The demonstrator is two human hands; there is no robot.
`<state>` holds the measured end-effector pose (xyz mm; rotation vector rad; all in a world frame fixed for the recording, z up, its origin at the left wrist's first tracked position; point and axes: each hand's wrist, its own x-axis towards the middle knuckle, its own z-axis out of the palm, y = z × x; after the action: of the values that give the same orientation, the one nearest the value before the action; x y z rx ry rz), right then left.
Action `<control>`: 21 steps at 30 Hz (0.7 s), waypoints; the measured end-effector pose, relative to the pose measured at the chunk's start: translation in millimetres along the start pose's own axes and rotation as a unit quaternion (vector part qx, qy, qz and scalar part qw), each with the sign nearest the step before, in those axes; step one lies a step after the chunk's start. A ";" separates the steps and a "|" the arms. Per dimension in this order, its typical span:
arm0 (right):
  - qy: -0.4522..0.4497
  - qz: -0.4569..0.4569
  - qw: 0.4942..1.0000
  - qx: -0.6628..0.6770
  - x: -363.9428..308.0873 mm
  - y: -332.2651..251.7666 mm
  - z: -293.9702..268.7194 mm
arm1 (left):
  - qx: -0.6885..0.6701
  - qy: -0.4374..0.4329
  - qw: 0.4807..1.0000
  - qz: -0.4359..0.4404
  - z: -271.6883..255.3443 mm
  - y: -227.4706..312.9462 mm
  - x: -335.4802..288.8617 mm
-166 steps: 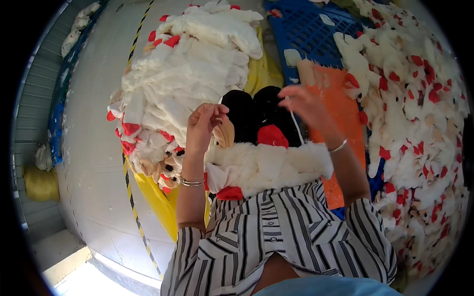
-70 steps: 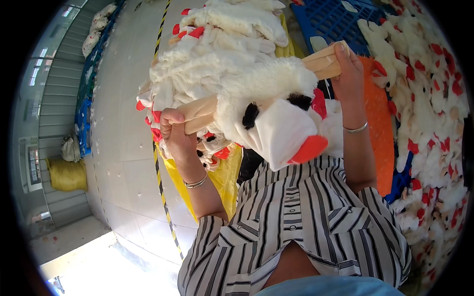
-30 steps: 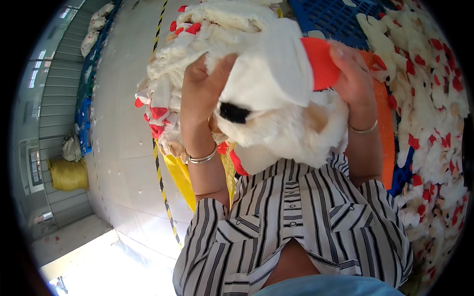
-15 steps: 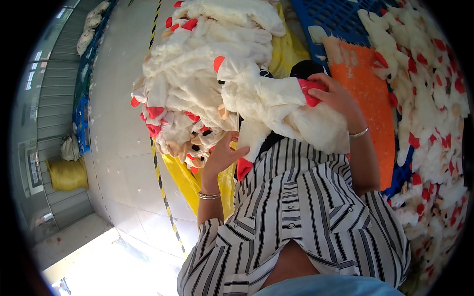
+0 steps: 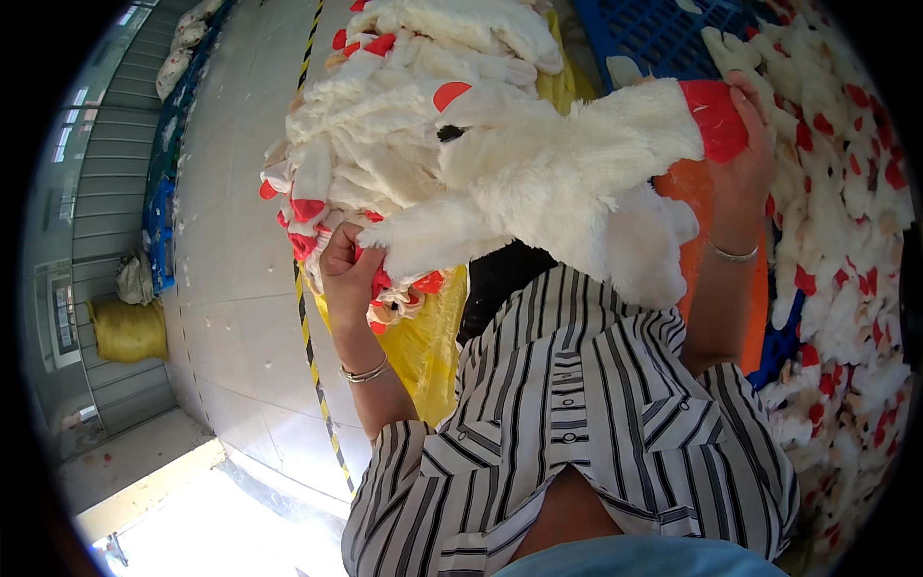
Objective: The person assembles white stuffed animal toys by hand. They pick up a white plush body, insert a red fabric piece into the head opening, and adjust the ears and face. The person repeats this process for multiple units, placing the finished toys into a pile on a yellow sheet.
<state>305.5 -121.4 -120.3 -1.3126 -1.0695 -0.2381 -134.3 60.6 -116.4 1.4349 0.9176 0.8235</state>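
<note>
A limp, unstuffed white plush toy skin (image 5: 558, 183) is stretched between my two hands above my lap. It has red limb ends, a red ear and a dark eye patch. My left hand (image 5: 351, 269) is closed on the end of one limb, at the front of a heap. At the other side my right hand (image 5: 753, 149) grips the red end of the opposite limb, thumb and fingers around it. The middle of the skin sags toward my striped shirt. Behind it is a tall stack of similar white plush skins (image 5: 375, 125) with red and beige parts.
Yellow sheeting (image 5: 433, 361) lies under the stack. To the right are an orange surface (image 5: 685, 188), a blue grid pallet (image 5: 659, 38) and a large heap of white-and-red plush pieces (image 5: 846, 288). Black-and-yellow floor tape (image 5: 315, 385) runs along the left; a yellow sack (image 5: 127, 330) stands by the wall.
My hands have moved apart, left hand outward to the left, right hand up and right. The plush skin is now pulled out wide between them, its limbs spread.
</note>
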 end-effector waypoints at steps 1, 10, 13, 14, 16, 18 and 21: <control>0.012 0.036 0.979 0.198 11.9 -13.9 -7.9 | 0.003 -0.019 0.999 0.026 -6.7 16.0 0.5; -0.176 0.235 0.844 0.450 17.3 -62.9 19.8 | 0.313 -0.085 0.942 -0.088 -22.1 44.0 15.2; -0.193 0.346 0.854 0.338 -10.5 -53.7 44.5 | 0.254 -0.146 0.956 0.016 22.0 7.8 17.9; -0.206 0.361 0.841 0.346 -15.9 -49.0 47.3 | 0.224 -0.186 0.953 0.080 38.6 8.8 21.3; -0.235 0.372 0.827 0.350 -13.3 -54.2 56.3 | 0.181 -0.165 0.956 0.163 71.6 13.5 27.7; -0.269 0.353 0.836 0.322 -5.2 -59.2 59.9 | 0.117 -0.151 0.963 0.192 105.6 25.5 27.6; -0.277 0.330 0.854 0.294 4.5 -71.7 67.0 | 0.037 -0.165 0.973 0.155 152.4 52.7 28.2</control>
<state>225.5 -84.0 -77.4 -1.1112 -0.9700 0.9728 18.1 18.2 -74.7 1.7454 0.4810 0.7512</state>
